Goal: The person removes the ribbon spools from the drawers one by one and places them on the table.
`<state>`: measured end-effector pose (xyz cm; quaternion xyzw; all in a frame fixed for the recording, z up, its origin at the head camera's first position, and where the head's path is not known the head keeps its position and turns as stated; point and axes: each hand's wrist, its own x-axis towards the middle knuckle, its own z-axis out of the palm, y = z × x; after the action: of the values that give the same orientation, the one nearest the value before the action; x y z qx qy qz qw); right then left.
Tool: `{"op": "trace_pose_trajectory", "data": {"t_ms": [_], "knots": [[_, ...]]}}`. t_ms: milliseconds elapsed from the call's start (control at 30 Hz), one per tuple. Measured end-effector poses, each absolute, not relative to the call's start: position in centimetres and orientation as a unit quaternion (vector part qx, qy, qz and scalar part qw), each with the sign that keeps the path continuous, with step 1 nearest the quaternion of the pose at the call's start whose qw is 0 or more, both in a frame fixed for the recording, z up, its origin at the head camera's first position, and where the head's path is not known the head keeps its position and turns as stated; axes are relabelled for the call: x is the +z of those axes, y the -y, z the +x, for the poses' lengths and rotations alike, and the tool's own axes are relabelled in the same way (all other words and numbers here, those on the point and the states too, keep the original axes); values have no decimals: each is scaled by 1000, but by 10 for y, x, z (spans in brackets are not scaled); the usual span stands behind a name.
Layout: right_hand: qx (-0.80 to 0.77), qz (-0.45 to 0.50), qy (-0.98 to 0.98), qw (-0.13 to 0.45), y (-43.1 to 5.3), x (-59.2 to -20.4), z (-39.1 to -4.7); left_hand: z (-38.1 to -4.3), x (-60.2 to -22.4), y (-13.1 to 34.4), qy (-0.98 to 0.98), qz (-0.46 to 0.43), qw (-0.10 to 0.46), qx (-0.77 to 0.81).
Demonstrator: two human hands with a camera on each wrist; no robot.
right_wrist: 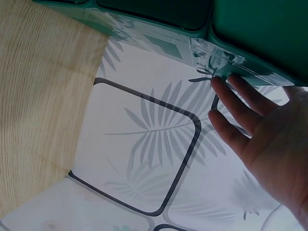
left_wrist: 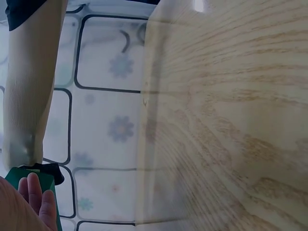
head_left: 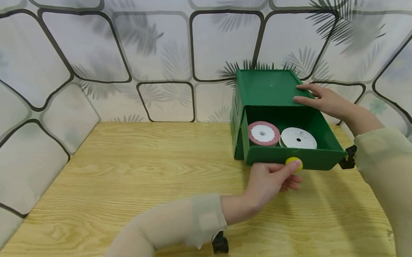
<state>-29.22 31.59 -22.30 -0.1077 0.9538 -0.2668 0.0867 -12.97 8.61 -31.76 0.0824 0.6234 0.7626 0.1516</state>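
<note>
Wood-grain tabletop (head_left: 152, 165), green drawer front (head_left: 318, 161) toward viewer, long axis crosswise; left fingers (head_left: 284, 172) pinching yellow knob (head_left: 289, 160), right fingers (right_wrist: 236, 102) spread.

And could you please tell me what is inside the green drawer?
The green drawer holds a pink-edged spool and a white spool; anything beneath them or further back under the box top is hidden.
</note>
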Motion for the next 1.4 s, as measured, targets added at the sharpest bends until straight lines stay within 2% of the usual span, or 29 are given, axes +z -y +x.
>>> {"op": "trace_pose_trajectory", "data": {"t_ms": [667, 967, 1400], "knots": [[-271, -104, -953, 84, -318, -225, -292, -130, -321, -74, -618, 146, 187, 749], [-261, -101, -957, 82, -317, -224, -292, -135, -324, -41, -648, 205, 207, 703], [-261, -101, -957, 80, -316, -226, -292, -147, -315, 21, -700, 254, 167, 646]]}}
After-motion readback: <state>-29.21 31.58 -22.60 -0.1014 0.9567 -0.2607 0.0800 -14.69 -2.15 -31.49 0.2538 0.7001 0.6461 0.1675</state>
